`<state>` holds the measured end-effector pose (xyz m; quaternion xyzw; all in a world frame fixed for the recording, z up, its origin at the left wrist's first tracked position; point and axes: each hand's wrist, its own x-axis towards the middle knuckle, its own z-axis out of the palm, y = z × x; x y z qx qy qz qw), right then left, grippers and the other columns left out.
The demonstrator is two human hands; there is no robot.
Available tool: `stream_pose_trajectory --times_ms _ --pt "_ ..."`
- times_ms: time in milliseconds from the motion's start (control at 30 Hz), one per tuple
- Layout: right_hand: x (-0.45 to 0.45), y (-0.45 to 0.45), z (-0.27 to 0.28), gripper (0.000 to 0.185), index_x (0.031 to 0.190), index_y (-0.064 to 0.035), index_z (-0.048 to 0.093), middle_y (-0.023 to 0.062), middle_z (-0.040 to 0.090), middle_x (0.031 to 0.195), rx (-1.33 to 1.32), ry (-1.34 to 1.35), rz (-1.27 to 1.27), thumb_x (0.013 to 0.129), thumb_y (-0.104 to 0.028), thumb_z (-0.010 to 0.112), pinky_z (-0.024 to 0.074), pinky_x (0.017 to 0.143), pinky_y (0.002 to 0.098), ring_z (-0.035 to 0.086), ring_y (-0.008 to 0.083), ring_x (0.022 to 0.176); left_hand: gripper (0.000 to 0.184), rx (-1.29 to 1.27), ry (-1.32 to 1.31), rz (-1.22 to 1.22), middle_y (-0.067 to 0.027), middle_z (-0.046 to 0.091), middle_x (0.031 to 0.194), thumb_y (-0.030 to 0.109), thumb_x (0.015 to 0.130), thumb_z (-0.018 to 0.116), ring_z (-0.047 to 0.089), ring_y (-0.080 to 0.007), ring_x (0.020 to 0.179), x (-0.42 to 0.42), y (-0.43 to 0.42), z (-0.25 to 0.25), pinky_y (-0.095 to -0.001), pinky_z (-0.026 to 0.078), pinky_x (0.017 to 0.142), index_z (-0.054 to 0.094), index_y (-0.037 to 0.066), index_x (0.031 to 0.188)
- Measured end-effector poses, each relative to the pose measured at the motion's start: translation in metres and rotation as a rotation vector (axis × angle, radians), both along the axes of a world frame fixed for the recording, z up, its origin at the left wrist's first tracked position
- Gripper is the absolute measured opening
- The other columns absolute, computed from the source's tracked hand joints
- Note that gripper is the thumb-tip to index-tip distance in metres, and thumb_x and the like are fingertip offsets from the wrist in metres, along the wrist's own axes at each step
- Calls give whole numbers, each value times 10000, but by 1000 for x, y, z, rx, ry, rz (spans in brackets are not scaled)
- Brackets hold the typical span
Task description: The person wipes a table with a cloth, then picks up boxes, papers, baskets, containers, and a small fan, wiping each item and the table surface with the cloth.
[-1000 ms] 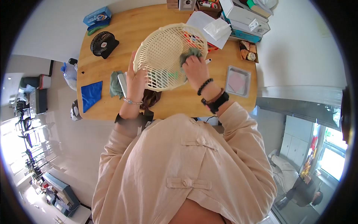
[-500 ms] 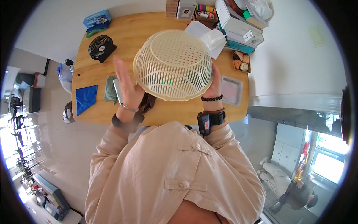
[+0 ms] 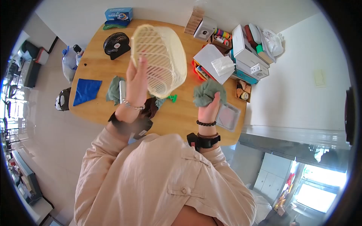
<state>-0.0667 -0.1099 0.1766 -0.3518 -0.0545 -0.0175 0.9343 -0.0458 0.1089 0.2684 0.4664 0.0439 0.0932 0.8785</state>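
A cream plastic basket [image 3: 166, 60] is tilted on its side above the table, its slatted wall and rim showing. My left hand [image 3: 137, 83] grips it at the lower left of its rim, thumb pointing up. To the right, my right hand [image 3: 209, 107] holds a crumpled grey-green cloth [image 3: 206, 93], apart from the basket. Another grey-green cloth [image 3: 113, 90] lies left of my left hand, beside a white stick-like object [image 3: 122, 90]. A dark brown cloth [image 3: 151, 107] and a small green piece [image 3: 172, 98] are below the basket.
The wooden table [image 3: 181, 122] bears a black fan [image 3: 116, 45], a blue cloth [image 3: 87, 91], a blue box [image 3: 119, 14], a grey tray [image 3: 228, 116], white papers [image 3: 213, 60] and stacked boxes [image 3: 243, 47]. A person [image 3: 277, 217] is at the lower right.
The basket has turned from bottom-up onto its side and moved left. My right hand has left it and moved away with the cloth. My left hand has closed on the basket. The view has shifted.
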Motion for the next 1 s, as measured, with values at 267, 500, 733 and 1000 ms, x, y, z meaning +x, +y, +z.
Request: stream_pose_trajectory --times_ms 267,500,733,1000 --pt "-8 68 74 496 1241 -50 393 92 362 1325 -1730 -784 -370 800 -264 471 249 964 461 310 285 1227 330 388 -139 -142 -45 573 949 247 885 492 517 -82 821 -13 -26 -39 -231 445 713 489 -20 1080" --pt "28 65 94 478 1223 -39 408 110 365 1311 -1625 -826 -298 788 -217 494 278 971 439 314 321 1217 349 491 -167 -160 -22 579 778 285 902 451 509 -60 713 -16 -10 -18 -219 439 616 506 -35 1029" --pt "104 13 47 514 1119 37 453 120 534 1035 -769 82 107 886 -420 430 386 816 283 484 195 934 389 749 -105 -513 -34 571 789 319 908 425 514 -68 680 -44 2 1 -211 438 598 517 -54 971" --pt "86 6 69 367 1118 8 458 81 524 1088 -532 -90 11 915 -295 414 435 791 279 521 166 928 288 723 -104 -431 -36 556 722 232 913 427 529 -64 595 -35 14 8 -218 433 507 513 -42 925"
